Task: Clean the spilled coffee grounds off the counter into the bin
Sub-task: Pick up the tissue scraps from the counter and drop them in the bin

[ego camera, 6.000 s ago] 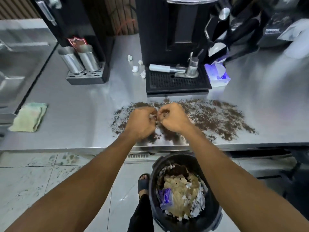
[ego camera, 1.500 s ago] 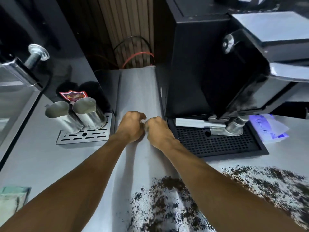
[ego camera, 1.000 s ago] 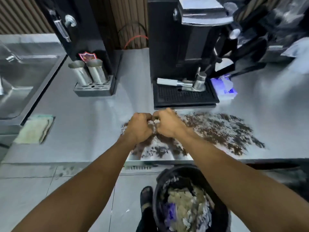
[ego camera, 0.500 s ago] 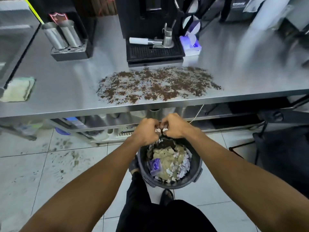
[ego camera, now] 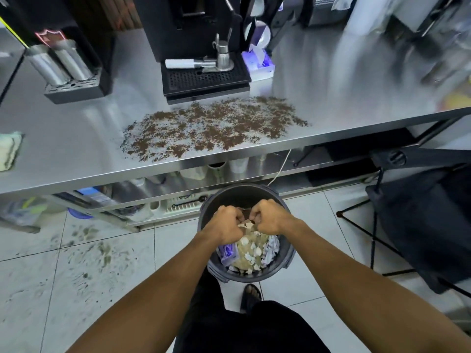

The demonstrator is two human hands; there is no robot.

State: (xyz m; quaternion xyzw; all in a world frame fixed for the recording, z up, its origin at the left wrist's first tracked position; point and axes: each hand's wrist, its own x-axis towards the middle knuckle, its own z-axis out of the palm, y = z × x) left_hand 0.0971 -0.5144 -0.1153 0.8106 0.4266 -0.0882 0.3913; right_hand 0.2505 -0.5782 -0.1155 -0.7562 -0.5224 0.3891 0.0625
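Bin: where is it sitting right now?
Head view, centre bottom: the black bin stands on the tiled floor in front of the steel counter, below the coffee grounds, with the left hand and right hand pinching a paper scrap over its opening.

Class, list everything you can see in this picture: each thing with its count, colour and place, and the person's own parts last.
counter: one, steel grey, upper view
coffee grounds: one scattered patch, brown, on the counter
coffee machine: one, black, back of counter
drip tray: one, black, behind the grounds
metal cups: two, silver, counter's left
tissue box: one, white and purple, right of drip tray
cloth: one, pale green, counter's left edge
bin: one, black, on the floor
paper scrap: one, pale, over the bin
left hand: one, grip on the paper scrap
right hand: one, grip on the paper scrap
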